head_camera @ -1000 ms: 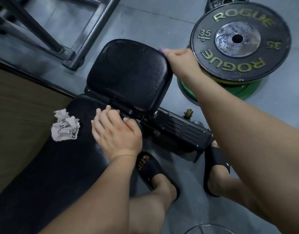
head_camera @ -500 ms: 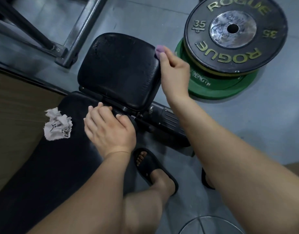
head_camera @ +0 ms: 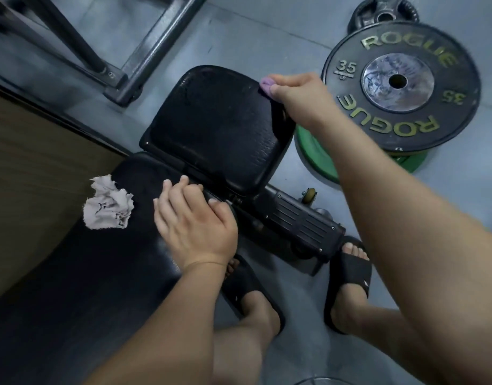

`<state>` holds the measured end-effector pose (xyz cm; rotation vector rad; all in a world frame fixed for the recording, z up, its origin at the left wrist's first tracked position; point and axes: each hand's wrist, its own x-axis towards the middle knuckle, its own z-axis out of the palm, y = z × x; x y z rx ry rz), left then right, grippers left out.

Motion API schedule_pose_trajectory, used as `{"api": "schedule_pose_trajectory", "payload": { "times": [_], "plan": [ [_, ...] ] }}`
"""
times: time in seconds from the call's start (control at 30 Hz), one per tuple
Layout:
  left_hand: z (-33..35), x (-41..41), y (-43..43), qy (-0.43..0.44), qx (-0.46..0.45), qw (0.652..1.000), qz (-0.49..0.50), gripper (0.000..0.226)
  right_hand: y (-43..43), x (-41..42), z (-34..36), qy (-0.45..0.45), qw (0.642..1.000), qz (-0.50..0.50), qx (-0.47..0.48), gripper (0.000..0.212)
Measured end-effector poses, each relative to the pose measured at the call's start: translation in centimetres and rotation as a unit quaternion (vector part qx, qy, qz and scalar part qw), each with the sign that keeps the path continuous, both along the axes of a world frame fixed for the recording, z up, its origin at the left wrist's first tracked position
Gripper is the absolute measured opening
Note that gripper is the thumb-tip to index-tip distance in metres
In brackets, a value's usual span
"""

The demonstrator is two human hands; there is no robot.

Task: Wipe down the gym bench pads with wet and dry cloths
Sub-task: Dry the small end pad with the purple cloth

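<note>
Little changed: right hand (head_camera: 300, 98) still pinches purple cloth (head_camera: 266, 86) at seat pad (head_camera: 217, 134) upper-right corner, frame centre-top; left hand (head_camera: 194, 223) rests flat, fingers relaxed, on surface (head_camera: 100, 273) near crumpled grey cloth (head_camera: 107, 208).

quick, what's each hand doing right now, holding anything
Left hand: open, resting on the long bench pad, holding nothing.
Right hand: closed, pinching a purple cloth against the small pad edge.
</note>
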<state>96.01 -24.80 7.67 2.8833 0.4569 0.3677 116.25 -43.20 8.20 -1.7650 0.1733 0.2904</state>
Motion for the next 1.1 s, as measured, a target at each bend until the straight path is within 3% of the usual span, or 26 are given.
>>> {"api": "schedule_pose_trajectory", "payload": {
  "times": [0.13, 0.43, 0.6, 0.77, 0.93, 1.1],
  "plan": [
    [0.2, 0.1, 0.0, 0.013, -0.014, 1.0, 0.007, 0.026, -0.2, 4.2, 0.8, 0.04, 0.989, 0.133, -0.055, 0.022],
    [0.2, 0.3, 0.2, 0.016, -0.01, 1.0, 0.009, 0.024, 6.8, 10.8, 2.0, 0.061, 0.963, 0.246, -0.088, 0.02],
    [0.6, 0.2, 0.2, 0.025, -0.014, 1.0, 0.011, 0.029, 7.2, 10.1, 1.9, 0.093, 0.959, 0.264, -0.044, 0.027],
    [0.7, 0.1, 0.2, 0.02, -0.01, 1.0, 0.011, 0.03, 2.9, 7.4, 1.7, 0.077, 0.975, 0.207, -0.032, 0.031],
    [0.8, 0.2, 0.2, 0.02, -0.009, 1.0, 0.013, 0.031, -0.7, 5.1, 1.9, 0.108, 0.974, 0.199, -0.011, 0.016],
    [0.9, 0.2, 0.3, 0.022, -0.009, 1.0, 0.012, 0.03, 2.1, 8.0, 2.1, 0.097, 0.972, 0.207, -0.049, 0.011]
  ]
}}
